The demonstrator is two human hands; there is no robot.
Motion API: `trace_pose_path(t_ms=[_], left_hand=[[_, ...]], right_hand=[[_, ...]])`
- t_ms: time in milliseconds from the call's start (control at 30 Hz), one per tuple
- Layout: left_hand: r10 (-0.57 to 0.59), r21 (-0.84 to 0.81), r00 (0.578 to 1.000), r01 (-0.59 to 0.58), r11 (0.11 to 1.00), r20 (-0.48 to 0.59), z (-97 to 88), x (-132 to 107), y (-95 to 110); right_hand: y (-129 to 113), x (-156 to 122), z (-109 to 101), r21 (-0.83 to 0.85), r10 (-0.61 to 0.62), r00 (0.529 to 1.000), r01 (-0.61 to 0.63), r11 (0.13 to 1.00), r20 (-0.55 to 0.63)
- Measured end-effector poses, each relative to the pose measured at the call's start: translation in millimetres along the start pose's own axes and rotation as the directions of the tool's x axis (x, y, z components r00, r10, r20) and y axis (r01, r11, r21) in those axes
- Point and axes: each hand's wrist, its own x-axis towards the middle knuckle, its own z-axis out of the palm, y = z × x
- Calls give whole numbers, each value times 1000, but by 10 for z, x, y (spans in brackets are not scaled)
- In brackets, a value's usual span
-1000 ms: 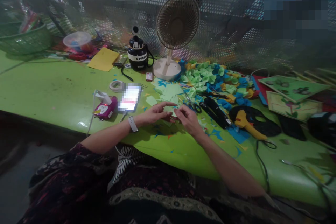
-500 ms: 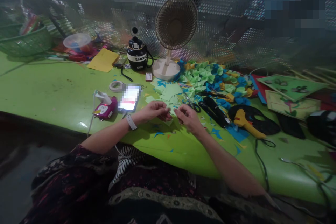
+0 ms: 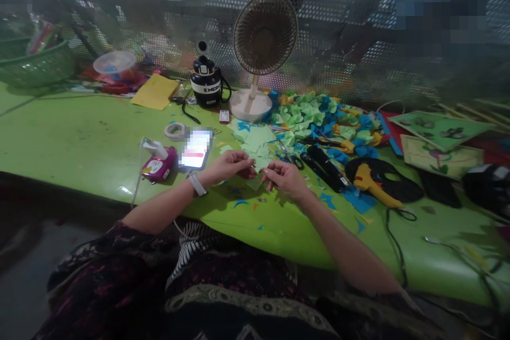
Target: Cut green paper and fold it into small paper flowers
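Observation:
My left hand (image 3: 231, 166) and my right hand (image 3: 283, 177) meet just above the green table (image 3: 79, 133). Both pinch one small light green paper piece (image 3: 255, 181) that hangs between their fingertips. A watch sits on my left wrist. Behind my hands lies a stack of light green paper squares (image 3: 258, 141), with scissors (image 3: 290, 156) to the right of it.
A lit phone (image 3: 195, 149), a pink device (image 3: 160, 163), a tape roll (image 3: 176, 130), a black jug (image 3: 206, 84) and a small fan (image 3: 261, 48) stand behind. Folded green, blue and yellow paper pieces (image 3: 319, 117), a yellow glue gun (image 3: 372, 183) and cables lie right. A green basket (image 3: 35, 64) is far left.
My left fingers curled from stretched out into a pinch. Both hands lifted the paper piece slightly off the table and drew a little toward me.

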Motion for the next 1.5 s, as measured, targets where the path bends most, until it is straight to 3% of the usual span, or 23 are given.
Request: trace_pose_path(t_ms=[267,600,800,1000,1133,1200,1400,1500], left_hand=[[-8,-16,999,8,1000,-45,-8,14,28],[-120,64,980,111,992,156,-22,-27,10],[-100,96,973,82,992,207,-57,-18,59],[-10,79,997,4,997,71,-156,-7,96],[12,44,1000,-12,999,10,-105,-20,93],[23,24,1000,-24,999,16,-38,-27,81],[16,-11,996,-17,1000,-93,58,-19,38],[4,-11,996,-5,1000,-87,24,-24,47]], right_hand=[[-44,-10,-38,42,45,998,-44,998,-34],[-43,-45,9,19,63,990,-66,998,124],[-73,-45,-19,58,86,994,-90,994,66],[-103,-26,-106,140,73,995,-62,988,-75],[-109,-45,-43,185,65,986,-36,982,-154],[-95,-61,25,188,64,988,-37,982,-139],[-15,-112,141,73,31,999,-30,997,-12],[2,-138,83,-41,-94,993,92,995,-67]])
